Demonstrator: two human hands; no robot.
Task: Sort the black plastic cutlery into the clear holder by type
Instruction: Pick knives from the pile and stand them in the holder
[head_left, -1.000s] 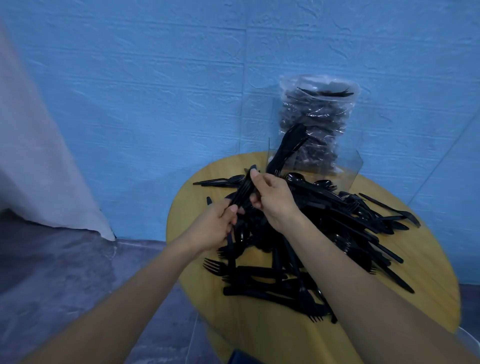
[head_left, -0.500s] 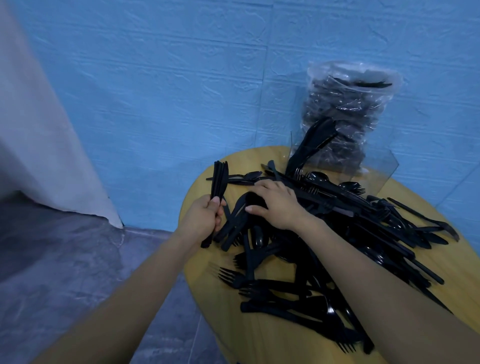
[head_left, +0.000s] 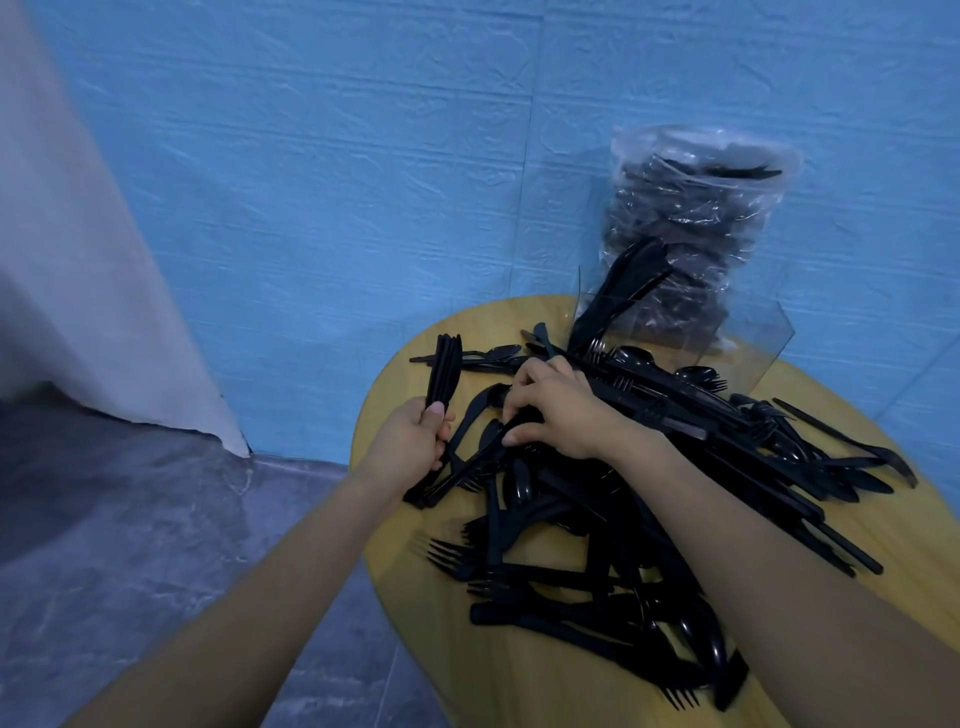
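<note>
- Left hand (head_left: 410, 441) is clenched round a bundle (head_left: 444, 371) of slim black plastic pieces, gripped low so the stack stands upright over the table's left edge; which type they are cannot be told
- Right hand (head_left: 556, 415) lies palm down on the pile (head_left: 649, 493), fingers curled and pinching among glossy black handles; which piece it grips cannot be told
- That pile is a loose tangle of forks, spoons and knives, thin and shiny, spread across most of the table (head_left: 415, 597); fork tines poke out at the near left and near the bottom edge
- Table top is round, smooth, yellow wood grain
- Holder (head_left: 753, 338) is clear, hard, straight-walled plastic, standing at the table's far side just behind the pile; a leaning cluster of black cutlery (head_left: 623, 286) sticks out of its left part
- Behind the holder stands a crinkled clear bag (head_left: 701, 218), tall and rounded, packed with more black cutlery
- Wall (head_left: 363, 182) is blue with a rough, embossed texture; a pale curtain (head_left: 78, 260) hangs at left over a grey marbled floor (head_left: 130, 545)
</note>
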